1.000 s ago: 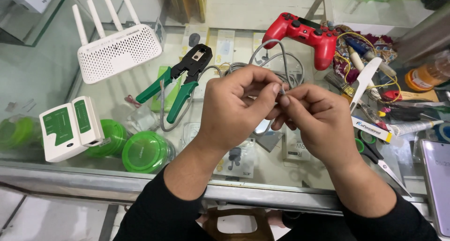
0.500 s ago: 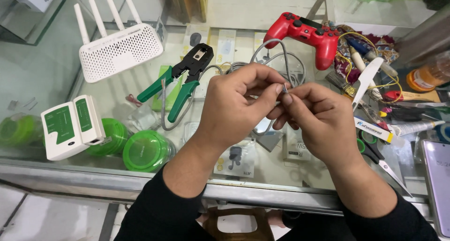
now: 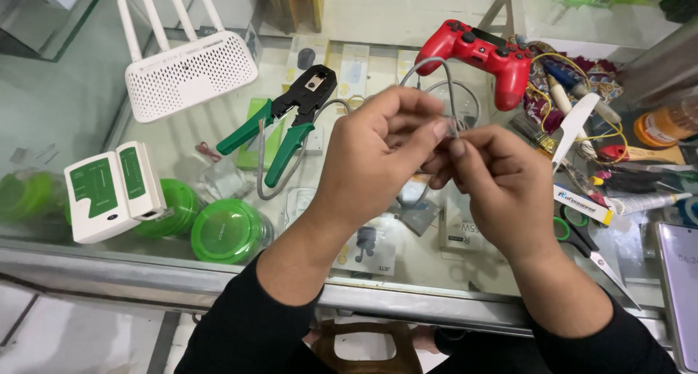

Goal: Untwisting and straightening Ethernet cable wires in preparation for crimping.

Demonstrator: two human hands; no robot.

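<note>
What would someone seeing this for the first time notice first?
Most striking are the two hands at centre, the left hand and right hand, pinching the end of a grey cable between their fingers above the glass counter. Behind them lies a bright red game controller, and to the left a white router with four antennas and green-handled crimping pliers.

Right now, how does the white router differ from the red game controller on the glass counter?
The white router is a flat perforated box with four upright antennas; the red game controller is curved, with two grips and dark buttons. The router lies at the far left, well away from both hands; the controller lies far right, just beyond the right hand. Neither is being touched, and both rest on the glass counter.
</note>
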